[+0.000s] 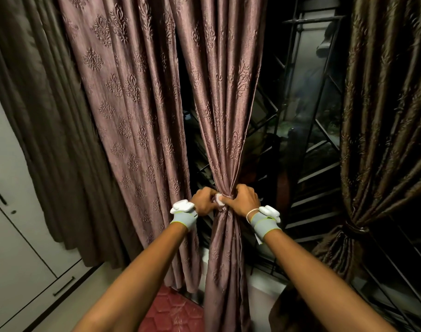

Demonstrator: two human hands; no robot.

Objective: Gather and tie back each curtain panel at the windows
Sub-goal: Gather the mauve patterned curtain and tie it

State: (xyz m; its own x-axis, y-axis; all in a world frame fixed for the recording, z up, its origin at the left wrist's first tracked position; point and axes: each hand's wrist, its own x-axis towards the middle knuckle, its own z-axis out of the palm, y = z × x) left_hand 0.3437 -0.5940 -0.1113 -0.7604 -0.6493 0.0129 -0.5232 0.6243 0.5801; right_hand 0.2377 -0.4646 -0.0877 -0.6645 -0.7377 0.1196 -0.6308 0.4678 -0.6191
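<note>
A dark barred window (pixel 307 97) fills the room's far side. Left of it hangs the mauve curtain panel (pixel 226 111), a damask-embossed weave gathered into a narrow waist. There the left hand (pixel 204 200) and right hand (pixel 244 200) both curl tight around the bunched cloth, pinching a pale tieback (pixel 219 200). Right of the window, a brown satin curtain (pixel 382 116) is already tied.

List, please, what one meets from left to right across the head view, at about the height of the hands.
White cabinet → dark grey curtain → loose mauve curtain panel → left hand → gathered mauve panel → right hand → window grille → tied brown curtain.
</note>
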